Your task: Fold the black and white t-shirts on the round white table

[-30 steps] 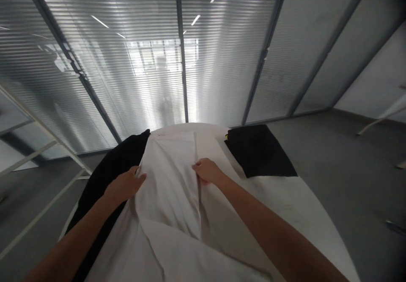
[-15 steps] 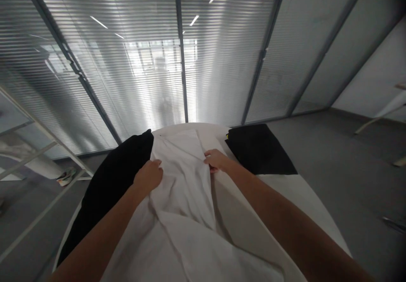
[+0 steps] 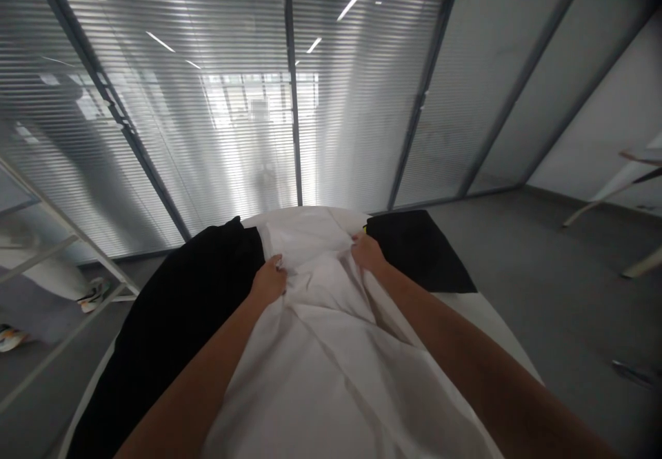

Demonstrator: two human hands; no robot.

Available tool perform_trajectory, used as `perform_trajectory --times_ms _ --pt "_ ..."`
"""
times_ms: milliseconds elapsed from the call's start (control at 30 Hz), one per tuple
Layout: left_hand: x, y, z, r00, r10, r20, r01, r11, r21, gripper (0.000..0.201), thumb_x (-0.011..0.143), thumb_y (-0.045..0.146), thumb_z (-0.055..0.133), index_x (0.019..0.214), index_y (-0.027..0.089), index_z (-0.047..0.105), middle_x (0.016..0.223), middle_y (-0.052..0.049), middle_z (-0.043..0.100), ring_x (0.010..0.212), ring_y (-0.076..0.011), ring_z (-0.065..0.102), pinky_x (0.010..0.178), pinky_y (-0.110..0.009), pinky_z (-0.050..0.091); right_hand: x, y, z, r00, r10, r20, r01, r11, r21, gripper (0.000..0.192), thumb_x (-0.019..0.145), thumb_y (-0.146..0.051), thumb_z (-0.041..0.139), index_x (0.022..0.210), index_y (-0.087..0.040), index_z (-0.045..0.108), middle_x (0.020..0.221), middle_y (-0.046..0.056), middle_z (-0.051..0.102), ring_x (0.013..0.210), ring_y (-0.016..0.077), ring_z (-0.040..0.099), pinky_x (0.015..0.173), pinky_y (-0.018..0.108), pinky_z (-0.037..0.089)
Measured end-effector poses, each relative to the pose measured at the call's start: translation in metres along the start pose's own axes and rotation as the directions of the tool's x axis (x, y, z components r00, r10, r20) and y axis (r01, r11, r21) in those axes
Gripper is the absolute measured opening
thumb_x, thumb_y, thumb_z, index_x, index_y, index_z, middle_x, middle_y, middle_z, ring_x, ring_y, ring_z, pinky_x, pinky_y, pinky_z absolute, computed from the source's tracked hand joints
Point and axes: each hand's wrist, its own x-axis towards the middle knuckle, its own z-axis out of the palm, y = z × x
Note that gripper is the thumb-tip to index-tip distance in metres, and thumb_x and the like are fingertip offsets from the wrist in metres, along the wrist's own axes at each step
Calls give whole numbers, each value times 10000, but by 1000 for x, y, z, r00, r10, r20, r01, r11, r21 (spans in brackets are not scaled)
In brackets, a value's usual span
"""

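Round white tabletop [image 3: 499,335], its bare surface showing only along the right edge and the far rim; beyond it a glass partition with blinds [image 3: 356,100] and grey floor [image 3: 543,252]. Black garment [image 3: 176,314], large, spread over the left side of the tabletop from near to far, its right edge running under or against the white cloth. White cloth [image 3: 331,369], creased, long axis running straight away from the person from the near edge to the far rim, down the middle of the tabletop; its far end is narrower, bunched between the two hands. Folded black cloth [image 3: 418,249], smaller, flat at far right, just beside the right hand, apart from the white cloth's main body. Left hand [image 3: 269,281], at the white cloth's left edge where it meets the black garment, fingers curled down onto the fabric; whether they pinch it or only press it cannot be told. Right hand [image 3: 368,252], slightly farther out at the cloth's right edge, fingers closed on a gathered fold. Both hands sit at the cloth's far end, level across its width, the cloth's length lying back toward the person.
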Motion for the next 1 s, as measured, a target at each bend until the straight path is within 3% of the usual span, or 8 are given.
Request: perform_trajectory --times_ms 133,200,333,500,633,767,867,1000 --pt "-3 -14 -2 996 67 -51 -62 995 82 493 911 246 481 1392 138 492 1140 -130 694 996 -211 668 922 -317 478 -44 5 11 969 -246 30 247 953 -174 436 901 -201 492 1326 -125 551 1418 140 506 1296 271 443 1063 348 336" --pt "0 -17 -3 993 92 -70 -82 988 134 489 921 254 467 1394 135 493 1203 -149 666 1070 -228 642 948 -329 463 -69 12 11 934 -348 85 358 899 -253 416 913 -249 483 1304 -138 568 1381 138 538 1267 266 462 1051 360 341" --pt "11 -18 -5 992 97 -84 -78 975 208 476 933 227 439 1396 137 500 1278 -182 617 1178 -261 590 970 -351 447 -111 27 6 884 -434 175 468 824 -319 396 951 -311 422 1274 -156 590 1285 137 601 1214 239 506 1027 358 352" --pt "15 -16 -6 991 69 -112 -38 967 253 485 938 232 401 1411 181 495 1254 -191 609 1152 -293 599 953 -407 454 -137 27 12 918 -362 162 397 841 -368 463 987 -402 323 1394 -269 499 1482 88 447 1318 275 419 1046 451 322" --pt "10 -17 -5 980 42 -194 14 960 279 490 947 302 380 1427 260 472 1242 -160 601 1112 -311 617 904 -423 480 -143 21 27 942 -317 108 334 859 -388 525 988 -435 293 1475 -273 402 1561 77 335 1377 315 335 1086 510 255" --pt "3 -19 -6 967 78 -244 -11 964 265 448 940 320 389 1362 285 533 1259 -122 595 1091 -286 628 908 -397 483 -146 22 35 949 -307 73 311 869 -386 535 980 -434 308 1478 -264 402 1568 69 321 1417 316 284 1099 517 244" --pt "-1 -20 -11 975 83 -205 -30 967 252 462 904 315 445 1352 262 544 1274 -121 589 1108 -268 625 936 -367 466 -147 25 34 936 -344 72 345 860 -376 527 974 -432 329 1466 -266 420 1562 66 334 1421 309 290 1096 516 259" --pt "-5 -23 -18 995 72 -73 -48 955 292 581 867 382 504 1427 235 464 1271 -151 593 1153 -281 607 951 -358 449 -148 28 32 928 -369 57 362 852 -378 519 976 -437 332 1454 -266 439 1552 75 353 1415 311 307 1089 511 271"
